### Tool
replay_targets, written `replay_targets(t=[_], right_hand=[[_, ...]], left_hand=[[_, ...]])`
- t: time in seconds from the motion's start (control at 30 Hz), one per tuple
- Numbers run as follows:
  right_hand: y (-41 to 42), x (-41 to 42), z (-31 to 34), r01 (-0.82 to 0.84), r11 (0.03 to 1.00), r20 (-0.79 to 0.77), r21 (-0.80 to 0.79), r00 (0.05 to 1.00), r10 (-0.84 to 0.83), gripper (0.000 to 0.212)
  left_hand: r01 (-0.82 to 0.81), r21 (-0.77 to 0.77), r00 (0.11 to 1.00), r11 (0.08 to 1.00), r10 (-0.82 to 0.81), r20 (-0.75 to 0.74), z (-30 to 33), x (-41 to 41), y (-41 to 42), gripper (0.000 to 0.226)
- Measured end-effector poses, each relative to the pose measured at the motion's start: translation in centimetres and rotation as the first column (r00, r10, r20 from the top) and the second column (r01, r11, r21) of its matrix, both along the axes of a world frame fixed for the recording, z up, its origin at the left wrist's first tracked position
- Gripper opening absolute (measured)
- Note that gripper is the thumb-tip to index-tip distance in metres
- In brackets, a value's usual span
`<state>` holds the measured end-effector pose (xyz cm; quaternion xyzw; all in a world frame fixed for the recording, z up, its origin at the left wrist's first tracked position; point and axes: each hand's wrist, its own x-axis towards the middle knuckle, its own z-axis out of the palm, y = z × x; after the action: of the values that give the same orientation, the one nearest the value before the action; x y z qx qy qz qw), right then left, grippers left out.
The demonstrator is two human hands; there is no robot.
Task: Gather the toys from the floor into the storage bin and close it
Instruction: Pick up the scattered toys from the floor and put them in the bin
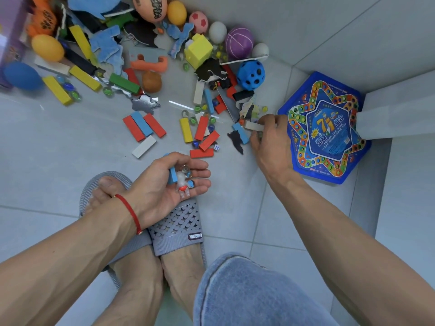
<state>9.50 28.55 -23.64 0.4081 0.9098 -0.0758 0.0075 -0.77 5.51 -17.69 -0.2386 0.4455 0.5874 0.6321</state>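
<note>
My left hand (164,184) lies palm up above my slippers and holds a blue block (173,175), a small clear figure with red (183,184) and a marble. My right hand (270,140) reaches down to the floor and pinches a pale wooden block (253,125) beside the blue star-shaped game board (329,128). Coloured blocks (143,125), marbles, a die (216,147) and torn paper pieces lie scattered ahead. Balls such as a blue holed one (250,75) and a purple one (239,43) sit near the wall. A purple container edge (9,31) shows at far left.
A yellow cube toy (199,50), orange eggs and an orange football (150,7) lie at the back. White walls close the corner at right. My grey slippers (174,222) and a denim-clad knee (247,290) fill the foreground on grey tiles.
</note>
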Motion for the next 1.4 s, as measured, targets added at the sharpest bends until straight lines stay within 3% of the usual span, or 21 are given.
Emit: replay_targets(t=[0.07,0.17,0.3,0.47,0.6,0.8,0.93,1.03,1.07,1.13,1.2,1.27,1.33,1.37,1.4], right_hand=[[0.2,0.1,-0.2,-0.047,0.996,0.045,0.078,0.998,0.044,0.021],[0.6,0.5,-0.4,-0.118,0.991,0.082,0.057,0.99,0.113,0.018],[0.5,1.0,-0.1,-0.041,0.994,0.015,0.099,0.999,0.04,0.019],[0.8,2.3,0.3,0.101,0.976,-0.189,-0.192,0.972,-0.138,0.028],[0.8,2.8,0.6,0.31,0.866,-0.314,-0.393,0.839,-0.444,0.034],[0.6,2.5,0.9,0.382,0.758,-0.33,-0.529,0.73,-0.598,0.031],[0.3,2.3,1.6,0.354,0.56,-0.344,-0.749,0.514,-0.786,0.022],[-0.8,2.2,4.0,0.064,0.2,-0.177,-0.978,0.268,-0.947,0.019],[-1.1,2.5,4.6,-0.046,0.085,-0.094,-0.995,0.244,-0.965,0.021],[-1.7,2.7,5.6,-0.173,-0.033,-0.019,-0.984,0.291,-0.956,0.016],[-2.2,2.6,5.9,-0.145,-0.022,-0.028,-0.989,0.334,-0.942,0.016],[-1.5,2.0,5.5,0.101,0.126,-0.077,-0.987,0.388,-0.918,0.042],[-0.5,1.6,4.8,0.358,0.454,-0.177,-0.816,0.593,-0.786,0.044],[0.1,1.8,4.1,0.385,0.667,-0.21,-0.638,0.746,-0.632,0.038],[0.6,2.0,3.5,0.347,0.819,-0.171,-0.457,0.869,-0.464,0.034]], left_hand=[[-0.015,0.006,1.0,1.0,0.015,-0.004,0.0,0.1,-0.1,0.037],[-0.048,0.016,0.999,0.999,0.048,-0.007,0.1,0.4,-0.2,0.038],[-0.055,0.02,0.998,0.998,0.055,-0.007,0.0,0.6,-0.4,0.039],[-0.064,0.021,0.998,0.998,0.064,0.002,0.2,0.4,-0.3,0.039],[-0.058,0.026,0.998,0.998,0.058,-0.007,0.3,0.4,-0.2,0.038],[-0.057,0.031,0.998,0.998,0.057,-0.009,0.4,0.2,-0.1,0.039],[-0.061,0.032,0.998,0.998,0.062,-0.013,0.5,0.1,-0.2,0.038],[-0.056,0.034,0.998,0.998,0.056,-0.009,0.6,0.1,-0.1,0.039],[-0.053,0.034,0.999,0.998,0.053,-0.008,0.6,0.2,0.0,0.038],[-0.042,0.035,0.999,0.999,0.042,-0.01,0.8,0.2,0.2,0.037],[-0.035,0.037,0.999,0.999,0.035,-0.013,0.8,0.3,0.3,0.036],[-0.034,0.038,0.999,0.999,0.035,-0.017,0.8,0.3,0.3,0.037],[-0.036,0.034,0.999,0.999,0.036,-0.022,0.8,0.4,0.3,0.038],[-0.037,0.034,0.999,0.999,0.038,-0.023,0.7,0.3,0.2,0.038],[-0.04,0.036,0.999,0.999,0.04,-0.024,0.7,0.3,0.2,0.038]])
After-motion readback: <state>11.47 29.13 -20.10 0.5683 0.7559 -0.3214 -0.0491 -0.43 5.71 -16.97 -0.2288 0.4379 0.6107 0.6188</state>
